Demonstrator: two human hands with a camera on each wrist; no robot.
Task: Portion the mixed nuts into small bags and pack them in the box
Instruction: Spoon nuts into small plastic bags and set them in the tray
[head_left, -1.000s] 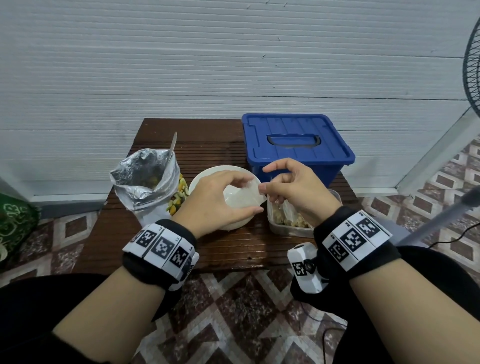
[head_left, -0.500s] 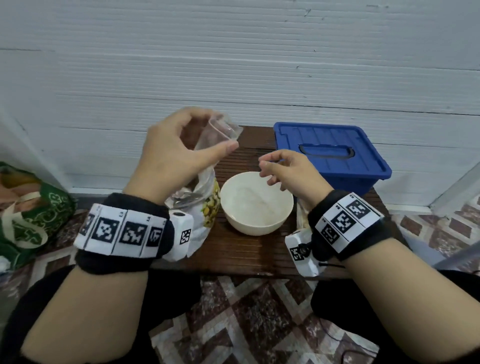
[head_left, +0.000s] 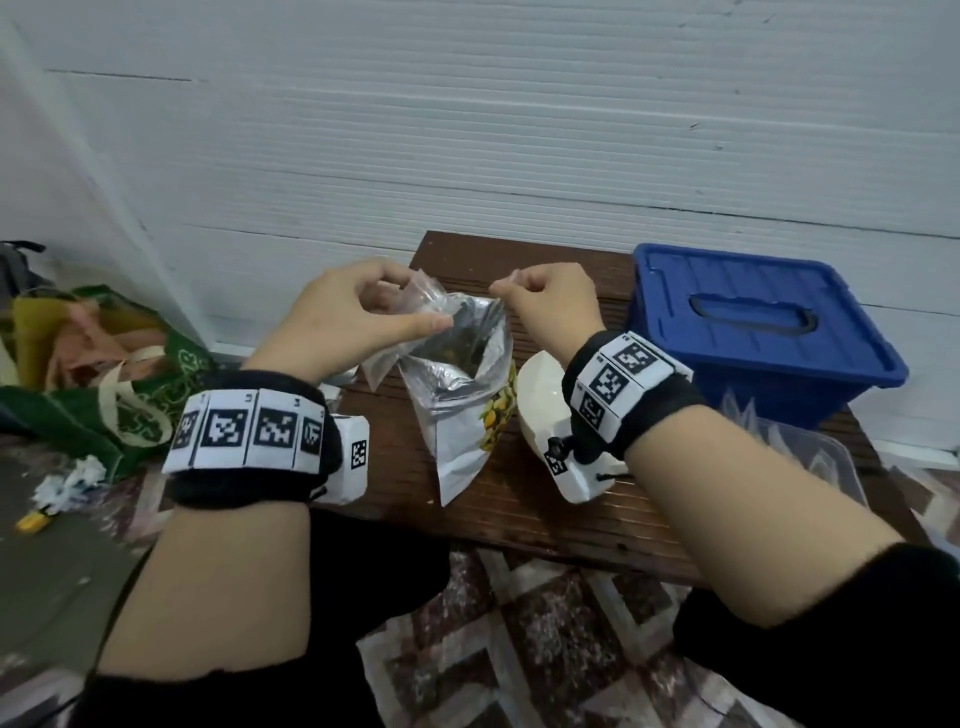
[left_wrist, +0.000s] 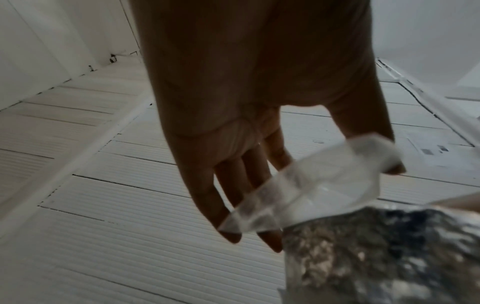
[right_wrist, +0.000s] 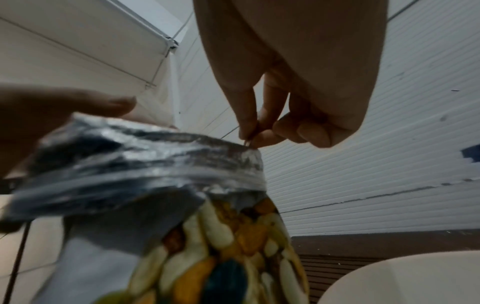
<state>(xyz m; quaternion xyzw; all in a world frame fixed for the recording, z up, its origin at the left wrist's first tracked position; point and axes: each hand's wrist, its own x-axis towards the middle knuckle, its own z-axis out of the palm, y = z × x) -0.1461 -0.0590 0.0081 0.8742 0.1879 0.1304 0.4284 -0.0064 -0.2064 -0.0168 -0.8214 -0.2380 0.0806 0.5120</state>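
Both of my hands are up over the brown counter. My left hand has its fingers and thumb curled around a small clear bag, which is crumpled and hangs off the fingers above the counter. My right hand is nearly a fist, its fingers pinching the right edge of the nut pouch at its mouth. In the right wrist view the pinch sits on the very rim of the silver lining.

The nut pouch stands on the counter between my wrists, its top open, dark contents showing inside the foil. Printed nuts show on its front. The small clear bag is just left of the pouch mouth, touching or overlapping its rim; I cannot tell which.

A white bowl sits on the counter just right of the pouch, partly hidden behind my right wrist. The blue box is at the far right of the counter, lid on. A clear plastic tub lies in front of the box, beyond my right forearm.

Off to the left, a green shopping bag rests on the floor, with some scraps of crumpled paper near it.
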